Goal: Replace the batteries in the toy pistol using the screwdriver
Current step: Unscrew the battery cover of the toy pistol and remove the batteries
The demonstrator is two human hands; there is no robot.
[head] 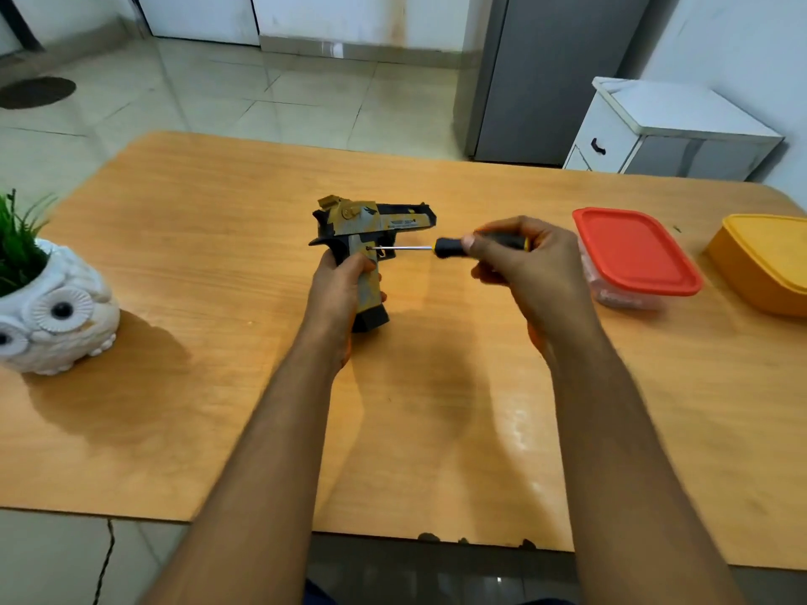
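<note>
Both forearms reached over the table (183, 430). Left hand (338, 294) gripped the toy pistol (371, 231) upright by its grip; right hand (524, 264) curled round the screwdriver (450, 248), whose shaft lay level, tip leftward of those fingers, seemingly meeting the grip's screw.

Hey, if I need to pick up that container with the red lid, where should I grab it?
Grip the red-lidded container by its clear side walls under the lid rim, from above; the flat lid offers no handle, and it stands clear of the yellow container.
</note>
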